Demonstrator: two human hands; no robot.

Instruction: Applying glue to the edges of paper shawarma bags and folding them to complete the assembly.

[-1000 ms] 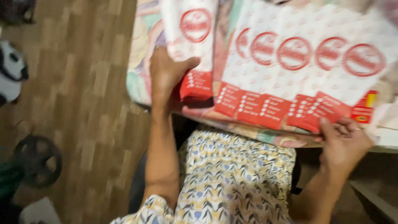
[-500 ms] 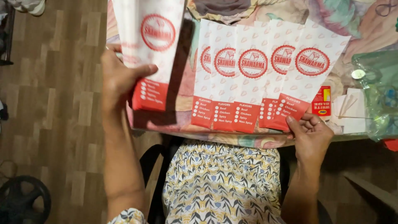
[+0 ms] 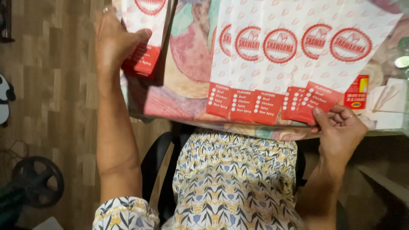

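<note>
My left hand [image 3: 114, 37] grips the red bottom end of a stack of white-and-red paper food sleeves [image 3: 147, 25] at the table's left edge. A fan of several matching paper sleeves [image 3: 294, 59], white with red round stamps and red bottom bands, lies spread across the table. The thumb and fingers of my right hand [image 3: 338, 127] pinch the lower right corner of that fan. Both stacks rest on a table covered with a pink, patterned cloth [image 3: 183, 81].
My lap in a patterned dress [image 3: 230, 183] fills the lower middle, on a dark chair [image 3: 157, 157]. A small red and yellow box [image 3: 355, 96] and folded white paper [image 3: 385, 104] lie at the right. A black wheel-shaped object [image 3: 36, 181] sits on the wooden floor [image 3: 51, 85].
My left hand has carried its stack up and away from the fan, widening the gap. The view has tilted down and closer; my right hand keeps its hold on the fan.
</note>
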